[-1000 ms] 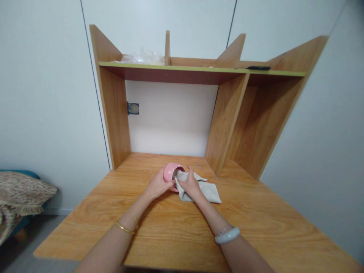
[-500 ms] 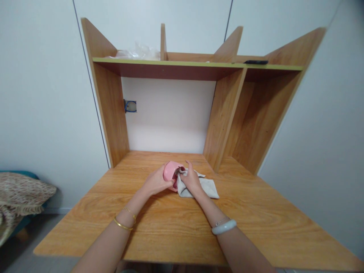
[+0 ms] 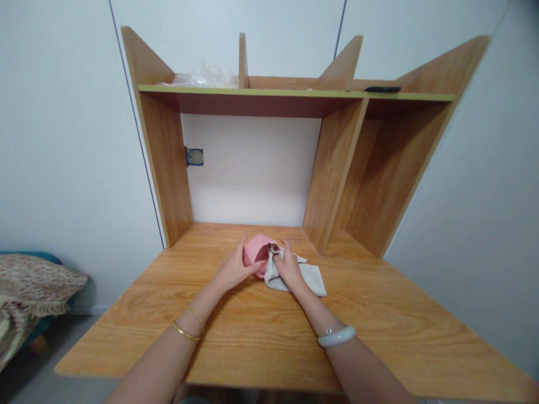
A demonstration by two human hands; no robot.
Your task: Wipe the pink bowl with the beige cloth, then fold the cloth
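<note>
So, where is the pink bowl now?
In the head view, the pink bowl is at the middle of the desk, held by the left hand; the right hand presses a grey cloth against it.

The wooden desk (image 3: 252,342) in front of me carried very little. A grey cloth (image 3: 310,279) lay flat on its top near the middle. One end was bunched up against a pink cup (image 3: 255,255), which was tipped on its side just left of the cloth. The rest of the top showed bare wood grain out to both front corners. Above the desk ran a shelf (image 3: 295,94) with a green front edge, split by upright boards. On its left part lay something clear and crumpled, perhaps a plastic bag (image 3: 206,76). On its right part lay a flat black thing (image 3: 382,88).
</note>
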